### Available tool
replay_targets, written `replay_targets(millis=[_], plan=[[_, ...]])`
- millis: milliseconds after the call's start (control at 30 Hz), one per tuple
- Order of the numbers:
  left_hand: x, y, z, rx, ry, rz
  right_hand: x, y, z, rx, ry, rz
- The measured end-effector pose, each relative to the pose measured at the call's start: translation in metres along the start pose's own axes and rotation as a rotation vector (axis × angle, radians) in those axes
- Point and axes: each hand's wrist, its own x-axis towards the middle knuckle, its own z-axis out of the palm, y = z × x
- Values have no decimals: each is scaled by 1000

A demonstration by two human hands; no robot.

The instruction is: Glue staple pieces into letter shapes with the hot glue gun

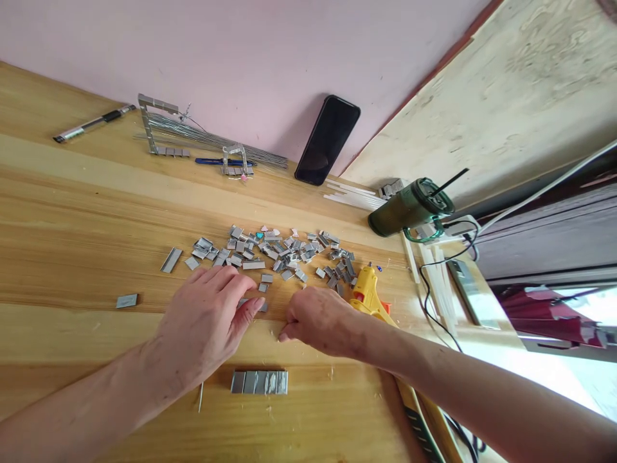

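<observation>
Presently on the worktop [72,244]: grey metal pieces [290,258] in a loose heap at the middle, straggling left and right; one stray piece [126,301] well apart at the left.
Left hand [212,315]: thumb and fingers bent but parted, at the near edge of the heap. A small flat piece [263,308] shows just beside the thumb tip; contact cannot be confirmed.
Right hand [322,318]: fingers curled closed, just right of the other; whether anything is pinched inside is hidden.
Joined row [255,382]: several metal pieces side by side in a block, lying on the near side.
Handling of small pieces: judged best taken singly, by the edges, between thumb and forefinger. Sliding one clear of its neighbours first should prevent dragging; edges look thin and may nick skin.
Glue gun [366,289]: yellow, lying just beyond the right wrist. Heat cannot be told; keeping skin clear is advised.
Tumbler [405,209]: dark green, handled, at the far right; lid [436,196] fitted, black straw [450,182] through it. Contents not discernible.
</observation>
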Motion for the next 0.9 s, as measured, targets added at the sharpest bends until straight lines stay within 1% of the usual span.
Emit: replay_targets(millis=[300, 500, 700, 800, 900], plan=[[0, 3, 4, -18, -7, 7, 2, -4, 3, 11, 4, 9], [-1, 2, 5, -1, 15, 22, 3, -7, 6, 44, 16, 17], [-3, 0, 4, -4, -3, -12, 7, 4, 8, 117, 35, -3], [-2, 1, 3, 13, -11, -8, 10, 4, 6, 83, 44, -16], [-2, 1, 4, 20, -11, 0, 11, -7, 1, 14, 45, -60]])
